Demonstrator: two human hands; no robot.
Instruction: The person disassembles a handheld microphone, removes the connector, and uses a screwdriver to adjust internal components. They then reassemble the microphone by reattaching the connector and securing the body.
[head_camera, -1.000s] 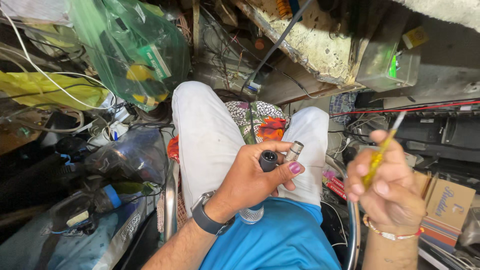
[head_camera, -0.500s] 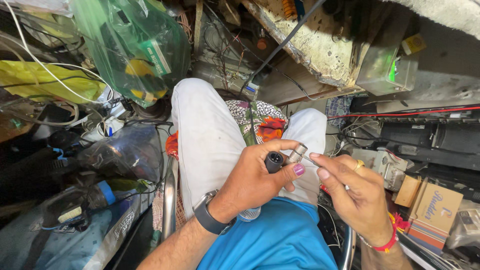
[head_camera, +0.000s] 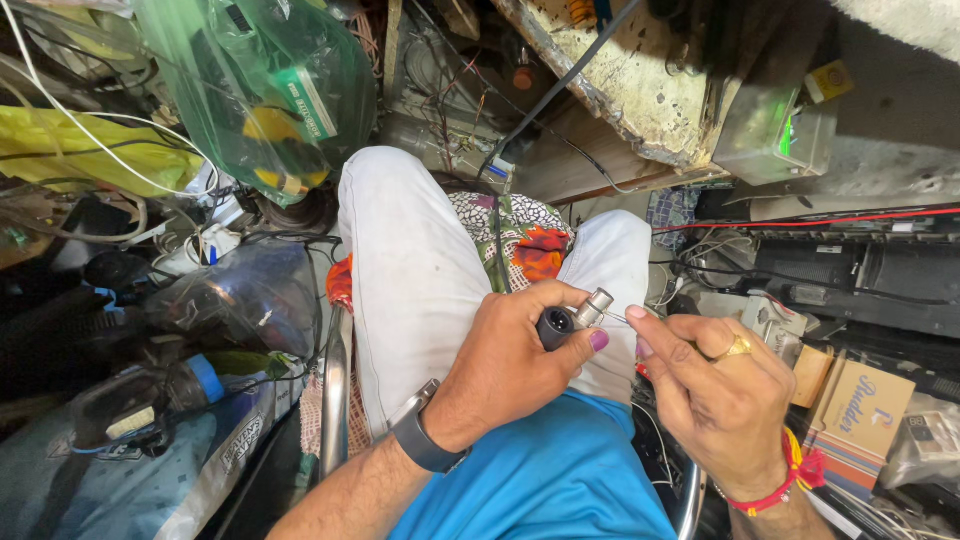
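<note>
Left hand (head_camera: 515, 350) at frame centre, fingers wrapped tight around small dark cylindrical connector (head_camera: 556, 326), over white-trousered lap (head_camera: 420, 280). Silver metal tip (head_camera: 595, 305) poked out up-right, long axis tilted toward upper right of frame. Right hand (head_camera: 715, 395) just right of it, thumb and forefinger pinched on thin wire (head_camera: 617, 315), barely visible, aimed left at tip. Right fingertips nearest the tip, nearly touching. Cardboard boxes (head_camera: 855, 410) at lower right, green plastic bag (head_camera: 265, 85) upper left.

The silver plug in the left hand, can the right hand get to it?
Probably yes. The right hand is right beside the silver plug, fingertips almost at it, nothing between. The left hand leaves its end bare.
</note>
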